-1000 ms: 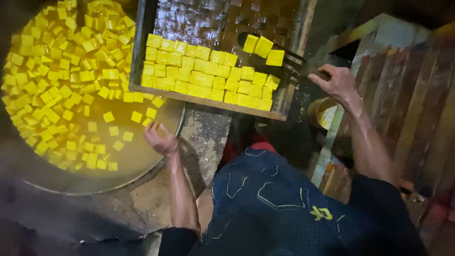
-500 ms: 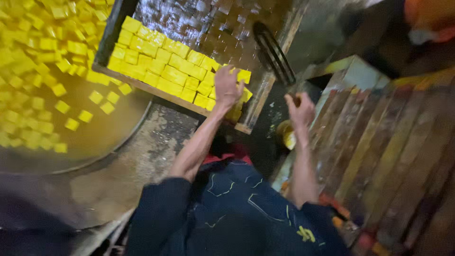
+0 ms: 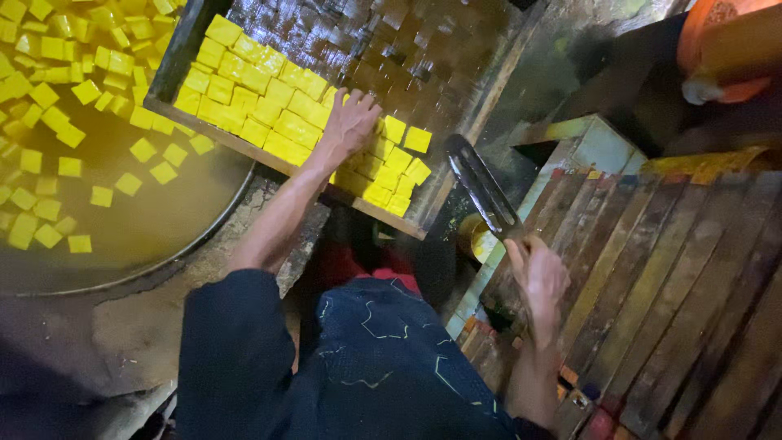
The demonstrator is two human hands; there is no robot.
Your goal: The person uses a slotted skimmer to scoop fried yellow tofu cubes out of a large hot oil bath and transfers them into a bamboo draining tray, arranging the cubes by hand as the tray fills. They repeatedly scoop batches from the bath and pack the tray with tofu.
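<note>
My left hand [image 3: 350,124] lies flat, fingers spread, on the yellow cubes [image 3: 269,102] packed along the near side of a dark wooden tray [image 3: 456,73]. My right hand [image 3: 538,273] grips the handle of a long dark slotted spatula [image 3: 483,187], whose blade points up toward the tray's right corner. A few loose yellow cubes [image 3: 411,155] sit just right of my left hand. My dark blue sleeves fill the bottom of the view.
A big round pan [image 3: 147,236] of yellow liquid with several floating cubes is at the left. Stacked wooden slats [image 3: 684,277] run down the right. Something orange [image 3: 725,49] is at the top right. Rough stone surface [image 3: 138,326] lies below the pan.
My left hand moved from the pan's edge onto the cubes in the tray and now presses flat. My right hand dropped from the tray's corner and now holds the spatula lower right.
</note>
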